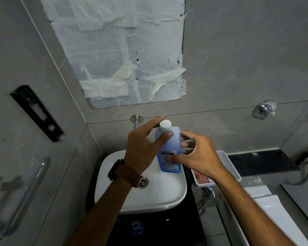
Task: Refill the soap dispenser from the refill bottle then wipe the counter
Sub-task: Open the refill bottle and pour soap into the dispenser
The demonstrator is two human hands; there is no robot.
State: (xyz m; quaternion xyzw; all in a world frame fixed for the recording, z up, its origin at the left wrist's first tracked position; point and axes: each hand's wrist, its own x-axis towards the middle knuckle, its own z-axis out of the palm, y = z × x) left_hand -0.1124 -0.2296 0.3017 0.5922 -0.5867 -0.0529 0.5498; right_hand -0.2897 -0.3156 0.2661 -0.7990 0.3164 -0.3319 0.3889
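Note:
A blue translucent refill bottle (169,148) with a white cap (165,125) and a blue-and-white label is held upright above the white sink (171,192). My right hand (199,157) wraps its lower body from the right, thumb on the label. My left hand (146,144), with a brown-strapped watch on the wrist, reaches from the left; its thumb rests on the bottle's shoulder just under the cap and its fingers curl behind the cap. No soap dispenser can be made out with certainty.
A wall tap (137,121) juts out behind the bottle. A white tray (226,164) holding a red checked cloth (201,176) stands right of the sink. A black counter strip (263,161) lies beyond it. A towel rail (25,190) is on the left wall.

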